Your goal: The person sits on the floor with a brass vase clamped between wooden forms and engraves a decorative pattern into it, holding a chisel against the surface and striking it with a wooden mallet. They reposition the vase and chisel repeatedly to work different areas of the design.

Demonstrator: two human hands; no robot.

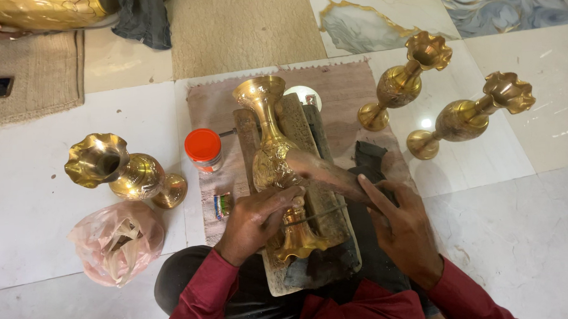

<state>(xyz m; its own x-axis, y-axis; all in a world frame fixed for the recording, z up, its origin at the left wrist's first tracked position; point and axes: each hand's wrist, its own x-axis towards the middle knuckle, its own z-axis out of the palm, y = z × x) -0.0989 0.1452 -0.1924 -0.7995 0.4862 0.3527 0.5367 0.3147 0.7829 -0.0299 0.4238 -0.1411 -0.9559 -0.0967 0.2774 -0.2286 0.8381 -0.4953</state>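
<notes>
Both hands: left (pixel 258 218) grips brass vase (pixel 272 155); right (pixel 403 227) pinches thin tool (pixel 320 213).

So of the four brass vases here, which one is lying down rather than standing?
The vase on the wooden block, under the left hand. The one at left and the two at right stand on the floor.

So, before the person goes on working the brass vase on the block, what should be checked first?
1. Left hand grips the vase neck: ok.
2. Vase lies on the wooden block: ok.
3. Right hand holds the thin tool: ok.
4. Tool tip touches the vase: cannot tell, a blurred shape hides it.
5. Orange-lidded jar stands apart from the block: ok.
6. Three other vases are clear of both hands: ok.
</notes>
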